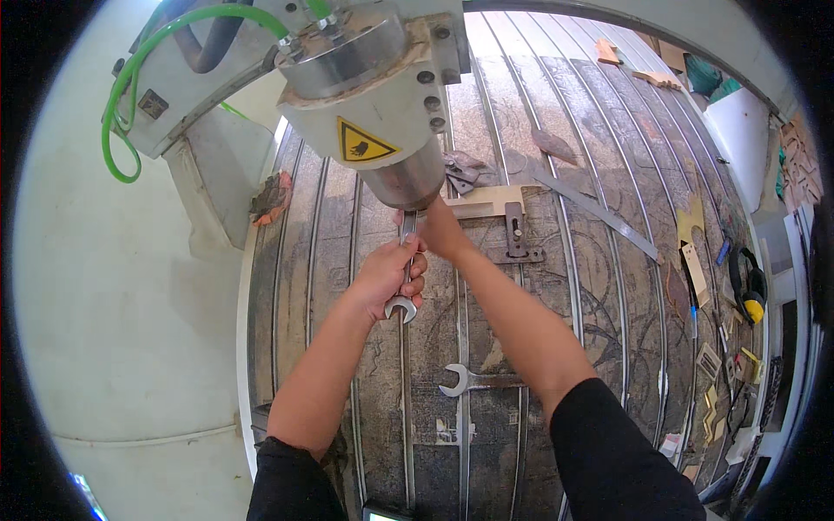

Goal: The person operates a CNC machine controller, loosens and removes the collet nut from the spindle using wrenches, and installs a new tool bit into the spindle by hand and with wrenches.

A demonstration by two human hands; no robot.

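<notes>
A scuffed, rail-lined machine bed (382, 417) stretches beneath a pale spindle (382, 100), with a long steel strip (601, 213) slanting to the spindle's right and a loose wrench (486, 380) lying on the worker's side of it. Directly below the spindle's nose, the left hand (395, 271) is closed around an open-ended wrench (400, 302), whose open end points back toward the worker. The right hand (439, 227) reaches to the spindle's tip, fingers mostly hidden; from here I cannot tell how far open it is or whether it grips anything.
</notes>
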